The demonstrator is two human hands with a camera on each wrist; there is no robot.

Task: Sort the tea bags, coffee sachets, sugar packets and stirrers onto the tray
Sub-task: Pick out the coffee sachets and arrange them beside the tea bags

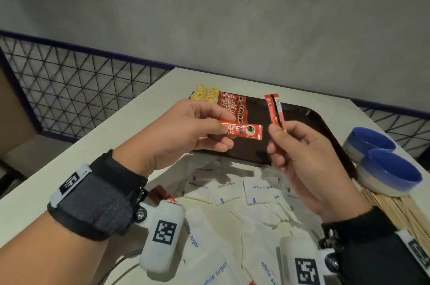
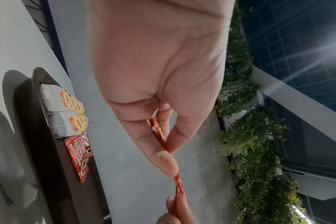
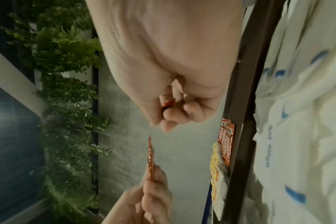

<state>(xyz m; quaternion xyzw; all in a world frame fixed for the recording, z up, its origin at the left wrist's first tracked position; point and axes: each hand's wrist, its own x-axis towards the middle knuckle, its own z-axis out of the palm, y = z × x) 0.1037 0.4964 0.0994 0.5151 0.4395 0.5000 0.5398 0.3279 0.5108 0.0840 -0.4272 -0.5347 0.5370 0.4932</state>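
Observation:
My left hand [image 1: 221, 132] pinches one red Nescafe coffee sachet [image 1: 244, 130] flat and level above the near edge of the dark brown tray [image 1: 325, 122]. My right hand [image 1: 277, 130] grips thin red sachets [image 1: 274, 108] upright, just right of it. In the left wrist view the thumb and fingers [image 2: 163, 159] clamp the sachet [image 2: 159, 133] edge-on. The right wrist view shows curled fingers [image 3: 175, 116] round a red sachet end [image 3: 168, 103]. At the tray's far left lie yellow-tagged tea bags [image 1: 204, 94] and a row of coffee sachets [image 1: 230, 104].
White sugar packets [image 1: 232, 191] are heaped on the table in front of the tray, under both hands. Wooden stirrers [image 1: 395, 210] lie at the right, beside two blue bowls [image 1: 381, 152]. A wire mesh fence [image 1: 69, 89] runs past the table's left edge.

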